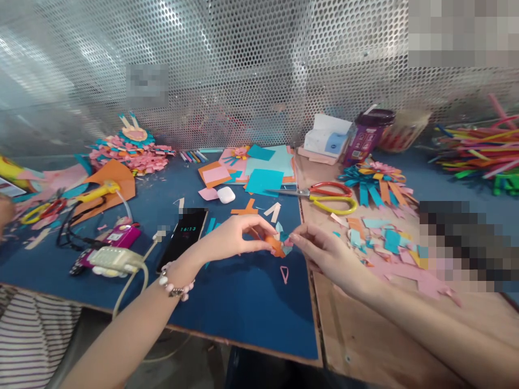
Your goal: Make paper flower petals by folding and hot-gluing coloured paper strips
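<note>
Editor: What did the hands hold?

Reporter: The left hand (243, 235) pinched a small folded paper piece (276, 247) between thumb and fingers at its orange side. The right hand (320, 246) gripped its blue-and-pink edge with the fingertips. Both worked just above the blue desk (259, 324), near its seam with bare wood; whether the colours were joined could not be told.

Editor: How would it have handled?

Reporter: Feather-light, by its look, and springy at the folds, but easily creased or torn. The outer edges offered the best hold, with a light pinch that spared the folds.

Editor: And close by?

Reporter: A slim pink paper loop (281, 270), pointed at one end, lay just below. Beyond the hands lay a flat, branching orange cutout (244, 209), smooth teal sheets (265, 181) and a glossy, rounded white case (226, 195). Scissors (330, 185) with red and yellow handles lay open, and a dark, glassy phone (182, 240) sat beside the left forearm.

Editor: Farther out?

Reporter: Crisp, angular scraps (392, 240) littered the wood below a fringed paper ornament (367, 189). A ruffled pink-and-blue paper mass (130, 156) stood at far left, before a hard, perforated metal panel (243, 54).
</note>
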A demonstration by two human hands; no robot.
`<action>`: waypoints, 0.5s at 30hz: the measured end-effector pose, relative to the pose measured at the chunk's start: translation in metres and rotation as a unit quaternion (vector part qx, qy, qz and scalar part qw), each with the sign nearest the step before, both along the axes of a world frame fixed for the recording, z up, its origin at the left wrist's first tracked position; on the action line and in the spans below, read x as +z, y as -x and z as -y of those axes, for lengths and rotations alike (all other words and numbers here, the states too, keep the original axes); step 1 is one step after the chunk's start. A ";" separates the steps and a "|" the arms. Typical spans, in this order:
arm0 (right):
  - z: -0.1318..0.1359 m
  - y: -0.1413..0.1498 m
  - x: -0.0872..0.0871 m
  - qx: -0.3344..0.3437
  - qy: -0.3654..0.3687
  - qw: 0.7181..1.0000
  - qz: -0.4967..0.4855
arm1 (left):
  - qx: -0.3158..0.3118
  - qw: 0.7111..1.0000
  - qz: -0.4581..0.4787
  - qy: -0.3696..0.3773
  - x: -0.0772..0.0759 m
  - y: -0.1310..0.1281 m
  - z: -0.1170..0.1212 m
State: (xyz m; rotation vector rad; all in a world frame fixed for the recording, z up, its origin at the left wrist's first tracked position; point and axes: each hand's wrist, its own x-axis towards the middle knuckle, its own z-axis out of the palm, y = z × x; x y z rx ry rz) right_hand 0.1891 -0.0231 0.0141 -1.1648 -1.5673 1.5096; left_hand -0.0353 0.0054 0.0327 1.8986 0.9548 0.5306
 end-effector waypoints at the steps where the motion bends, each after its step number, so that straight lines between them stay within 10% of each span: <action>1: 0.000 0.000 0.002 -0.001 0.000 1.000 -0.005 | 0.000 1.000 0.003 0.000 0.000 0.000 0.000; 7: 0.003 -0.001 0.008 0.029 0.109 0.988 -0.102 | 0.006 1.000 0.012 -0.015 0.000 -0.002 0.001; 15: 0.004 0.004 0.006 0.022 -0.025 0.997 0.074 | 0.013 0.998 0.041 -0.040 0.006 -0.004 0.007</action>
